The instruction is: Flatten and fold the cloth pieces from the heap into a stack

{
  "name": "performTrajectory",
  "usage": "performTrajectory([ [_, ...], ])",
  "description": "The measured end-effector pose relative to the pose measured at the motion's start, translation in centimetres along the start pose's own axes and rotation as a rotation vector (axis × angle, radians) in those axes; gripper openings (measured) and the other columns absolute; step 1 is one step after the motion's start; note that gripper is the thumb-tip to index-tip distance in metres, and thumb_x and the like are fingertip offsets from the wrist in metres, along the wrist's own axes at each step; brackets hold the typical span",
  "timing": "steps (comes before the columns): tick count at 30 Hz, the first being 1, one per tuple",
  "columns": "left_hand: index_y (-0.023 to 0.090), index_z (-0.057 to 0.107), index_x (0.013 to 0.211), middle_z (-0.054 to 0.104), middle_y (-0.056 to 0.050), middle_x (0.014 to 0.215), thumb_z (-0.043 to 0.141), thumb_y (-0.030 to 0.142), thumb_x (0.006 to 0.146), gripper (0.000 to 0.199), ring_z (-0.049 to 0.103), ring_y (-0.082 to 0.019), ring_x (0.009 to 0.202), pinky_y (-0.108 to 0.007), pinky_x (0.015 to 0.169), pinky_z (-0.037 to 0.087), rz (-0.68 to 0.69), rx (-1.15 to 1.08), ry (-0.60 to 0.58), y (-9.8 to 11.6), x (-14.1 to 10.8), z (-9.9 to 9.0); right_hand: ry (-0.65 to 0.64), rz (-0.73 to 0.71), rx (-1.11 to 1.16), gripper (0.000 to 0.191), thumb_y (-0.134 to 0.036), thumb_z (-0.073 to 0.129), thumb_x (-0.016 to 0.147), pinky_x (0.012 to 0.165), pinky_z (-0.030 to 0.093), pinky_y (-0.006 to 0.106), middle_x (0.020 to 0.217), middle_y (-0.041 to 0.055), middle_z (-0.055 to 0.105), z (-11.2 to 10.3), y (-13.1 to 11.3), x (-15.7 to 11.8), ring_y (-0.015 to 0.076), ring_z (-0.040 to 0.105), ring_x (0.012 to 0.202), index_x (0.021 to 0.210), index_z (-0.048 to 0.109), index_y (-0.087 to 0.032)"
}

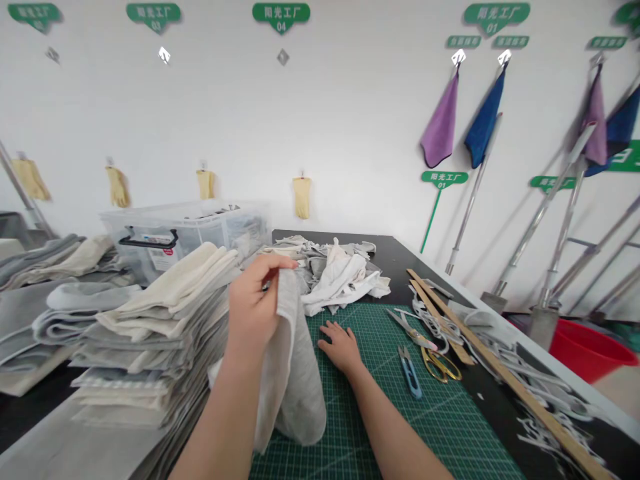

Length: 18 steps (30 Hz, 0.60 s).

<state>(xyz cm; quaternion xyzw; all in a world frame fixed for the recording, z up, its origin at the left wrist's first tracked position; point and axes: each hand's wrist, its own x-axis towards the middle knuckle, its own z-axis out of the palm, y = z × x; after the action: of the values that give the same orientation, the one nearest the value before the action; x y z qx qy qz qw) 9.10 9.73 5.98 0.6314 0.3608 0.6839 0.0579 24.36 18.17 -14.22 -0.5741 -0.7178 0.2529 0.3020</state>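
Note:
A folded light grey cloth (300, 373) hangs from my left hand (257, 300), whose thumb and fingers pinch its top edge above the mat. My right hand (341, 345) rests palm down on the green cutting mat (370, 413), fingers spread, with nothing in it. Just beyond that hand lies a crumpled heap of white and grey cloth scraps (340, 273). To its right are gold-handled scissors (437, 360) and small blue thread snips (410, 373). Left of my left arm, folded grey and cream cloths (150, 340) form a tall stack.
A clear plastic bin (200, 233) stands behind the stack. Wooden strips (500, 363) and white fabric trimmings (540, 393) lie along the right table edge. Beyond that edge are a red basin (590, 347) and metal poles leaning on the wall.

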Motion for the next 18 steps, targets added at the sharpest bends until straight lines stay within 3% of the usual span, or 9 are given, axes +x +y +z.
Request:
performTrajectory([
  [3,0.02,0.057,0.077,0.058,-0.001,0.073,0.039,0.012,0.071,0.02,0.053,-0.013,0.068,-0.025,0.065,0.041,0.025,0.127,-0.114,-0.8,0.4,0.7,0.0,-0.034,0.135,0.029,-0.035,0.042,0.07,0.091,0.021,0.039,0.1,0.0043,0.058,-1.2,-0.6,-3.3,0.0182,0.045,0.1,0.087,0.061,-0.021],
  [6,0.019,0.058,0.079,0.06,-0.002,0.081,0.036,0.01,0.071,0.025,0.053,-0.014,0.077,-0.025,0.072,0.039,0.144,0.262,-0.199,0.1,1.6,1.3,0.05,-0.054,0.283,0.038,-0.039,0.035,0.073,0.075,0.039,0.033,0.081,0.0088,0.063,-3.8,-1.9,-5.6,0.0174,0.056,0.078,0.086,0.06,-0.013],
  [10,0.019,0.061,0.073,0.061,0.0,0.073,0.037,0.01,0.067,0.026,0.054,-0.015,0.072,-0.026,0.07,0.039,0.153,0.365,-0.361,2.8,3.6,1.7,0.186,-0.109,0.46,0.045,-0.045,0.033,0.075,0.071,0.041,0.031,0.086,0.0104,0.061,-9.2,-6.7,-8.0,0.0173,0.055,0.079,0.096,0.054,-0.012],
  [13,0.018,0.061,0.069,0.06,0.001,0.068,0.035,0.008,0.065,0.027,0.053,-0.014,0.068,-0.025,0.067,0.039,0.085,0.327,-0.429,4.7,4.4,2.0,0.271,-0.266,0.686,0.046,-0.045,0.036,0.073,0.07,0.041,0.031,0.099,0.008,0.056,-12.7,-11.8,-9.7,0.0171,0.053,0.082,0.109,0.045,-0.018],
  [16,0.016,0.058,0.064,0.057,0.002,0.061,0.035,0.007,0.061,0.025,0.05,-0.011,0.061,-0.023,0.062,0.039,0.004,0.188,-0.451,6.5,4.5,2.0,0.301,-0.368,0.534,0.058,-0.038,0.053,0.063,0.071,0.038,0.031,0.104,0.0048,0.052,-14.3,-15.4,-10.6,0.0174,0.05,0.084,0.116,0.038,-0.024],
  [18,0.014,0.057,0.06,0.053,0.003,0.055,0.037,0.007,0.059,0.021,0.048,-0.01,0.055,-0.022,0.055,0.039,-0.078,0.071,-0.429,7.6,4.5,1.7,0.371,-0.372,0.45,0.05,-0.033,0.055,0.061,0.071,0.037,0.029,0.096,0.0018,0.055,-14.3,-16.3,-10.8,0.0167,0.05,0.081,0.109,0.046,-0.023],
])
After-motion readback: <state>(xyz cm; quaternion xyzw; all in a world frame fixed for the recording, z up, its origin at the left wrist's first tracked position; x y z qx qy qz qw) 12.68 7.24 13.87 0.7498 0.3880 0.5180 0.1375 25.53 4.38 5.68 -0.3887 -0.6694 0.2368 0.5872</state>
